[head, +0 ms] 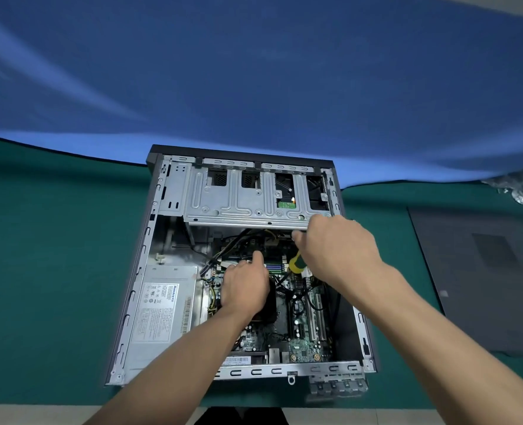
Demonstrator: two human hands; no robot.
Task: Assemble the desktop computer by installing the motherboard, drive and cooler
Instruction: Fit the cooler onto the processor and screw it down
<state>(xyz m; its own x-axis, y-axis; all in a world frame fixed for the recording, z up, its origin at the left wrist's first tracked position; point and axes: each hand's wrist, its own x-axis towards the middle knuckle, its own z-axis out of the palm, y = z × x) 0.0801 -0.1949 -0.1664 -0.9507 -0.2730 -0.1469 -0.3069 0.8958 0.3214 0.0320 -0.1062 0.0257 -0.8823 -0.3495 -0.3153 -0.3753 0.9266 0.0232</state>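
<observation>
Head view: an open desktop case (162,210) lies on its side on a green table (54,256), the motherboard (303,342) already seated inside. Left hand (243,286) rests on the black cooler (271,305) near the board's middle, fingers relaxed, index pointing toward the memory slots (274,266). Right hand (337,250) grips a screwdriver with a yellow-green handle (297,263), its fingers curled beneath the metal drive cage (248,194); the tip is hidden. A silver power supply (162,311) sits to the left, and a grey side panel (484,271) lies well apart on the right.
</observation>
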